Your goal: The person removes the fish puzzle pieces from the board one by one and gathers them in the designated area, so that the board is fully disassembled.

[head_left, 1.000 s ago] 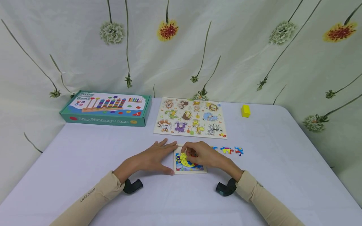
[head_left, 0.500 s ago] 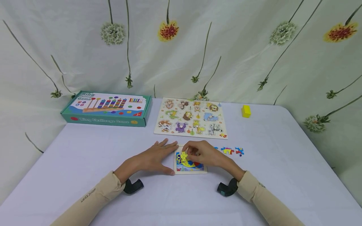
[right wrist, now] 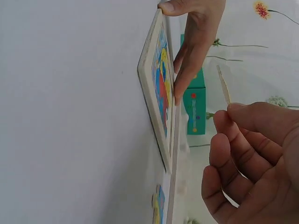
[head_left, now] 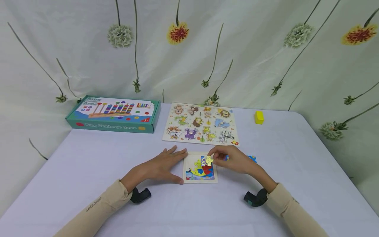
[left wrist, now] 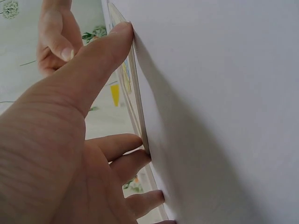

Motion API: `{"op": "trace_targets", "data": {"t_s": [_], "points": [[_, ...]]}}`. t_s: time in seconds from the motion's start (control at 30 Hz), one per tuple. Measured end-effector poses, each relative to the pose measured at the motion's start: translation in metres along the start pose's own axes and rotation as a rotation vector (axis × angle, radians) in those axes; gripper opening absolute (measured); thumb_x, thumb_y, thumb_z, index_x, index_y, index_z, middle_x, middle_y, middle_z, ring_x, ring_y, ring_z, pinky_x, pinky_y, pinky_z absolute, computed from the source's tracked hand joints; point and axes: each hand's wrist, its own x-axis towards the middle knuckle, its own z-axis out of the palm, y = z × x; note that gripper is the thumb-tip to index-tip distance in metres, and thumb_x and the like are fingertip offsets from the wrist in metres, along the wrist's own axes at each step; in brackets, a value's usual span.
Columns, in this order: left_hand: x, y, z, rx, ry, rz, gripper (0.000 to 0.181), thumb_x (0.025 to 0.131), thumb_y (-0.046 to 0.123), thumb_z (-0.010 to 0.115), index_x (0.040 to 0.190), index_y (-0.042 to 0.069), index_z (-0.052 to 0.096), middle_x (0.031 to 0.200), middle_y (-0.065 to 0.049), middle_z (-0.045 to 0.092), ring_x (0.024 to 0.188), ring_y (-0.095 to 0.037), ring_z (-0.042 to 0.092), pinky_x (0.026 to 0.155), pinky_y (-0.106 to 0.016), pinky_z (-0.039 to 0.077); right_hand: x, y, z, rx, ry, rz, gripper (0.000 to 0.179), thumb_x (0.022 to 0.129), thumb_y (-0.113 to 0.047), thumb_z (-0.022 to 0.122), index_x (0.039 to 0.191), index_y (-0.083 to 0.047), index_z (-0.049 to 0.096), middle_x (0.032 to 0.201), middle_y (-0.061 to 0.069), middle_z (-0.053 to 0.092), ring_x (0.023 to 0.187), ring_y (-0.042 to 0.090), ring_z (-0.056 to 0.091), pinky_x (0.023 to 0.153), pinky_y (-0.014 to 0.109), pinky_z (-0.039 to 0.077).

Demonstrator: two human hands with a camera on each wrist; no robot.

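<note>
My left hand (head_left: 161,166) lies spread at the left side of a small wooden jigsaw board (head_left: 192,157); in the left wrist view its thumb and fingertips touch the board's edge (left wrist: 135,88). The board's picture is yellow, red and blue, with bare wood along the top and upper left. My right hand (head_left: 234,159) pinches a blue and yellow puzzle piece (head_left: 205,161) between thumb and forefinger, over the board's upper right. Edge-on in the right wrist view, the thin puzzle piece (right wrist: 224,84) is raised off the board.
Loose puzzle pieces (head_left: 252,158) lie right of the board, partly hidden behind my right hand. Farther back are an animal peg puzzle (head_left: 200,123), a green ring game box (head_left: 111,113) and a yellow block (head_left: 259,117). A flowered cloth hangs behind the table.
My right hand has lifted the blue and yellow puzzle piece out of the board's left part and moved right with it, baring wood there. My left hand stays in place.
</note>
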Motion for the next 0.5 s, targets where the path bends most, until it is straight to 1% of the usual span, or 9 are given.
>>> {"op": "trace_targets", "data": {"t_s": [0.3,0.43,0.5], "points": [[-0.001,0.001,0.0,-0.001,-0.007,-0.013,0.096,0.073,0.052,0.077,0.151,0.021,0.031,0.159,0.006,0.021,0.148,-0.026,0.002,0.119,-0.051,0.005,-0.038,0.019,-0.015,-0.027,0.039,0.12,0.02,0.088,-0.01,0.068,0.108,-0.01,0.067,0.083,-0.002,0.06,0.075,0.015,0.056,0.066,0.021,0.049],[0.0,0.001,-0.001,-0.001,-0.005,-0.013,0.096,0.073,0.052,0.077,0.151,0.021,0.031,0.159,0.006,0.021,0.148,-0.026,0.002,0.119,-0.051,0.004,-0.051,0.024,-0.019,-0.036,0.06,0.16,0.02,0.088,-0.009,0.067,0.108,-0.009,0.066,0.082,-0.002,0.06,0.073,0.014,0.055,0.064,0.02,0.048],[0.0,0.001,-0.001,0.004,-0.008,-0.013,0.096,0.073,0.052,0.077,0.152,0.021,0.03,0.159,0.006,0.02,0.148,-0.026,0.002,0.119,-0.051,0.004,-0.056,0.025,-0.021,-0.023,0.065,0.177,0.02,0.088,-0.008,0.067,0.108,-0.008,0.065,0.081,-0.001,0.06,0.072,0.014,0.055,0.062,0.019,0.047]]}}
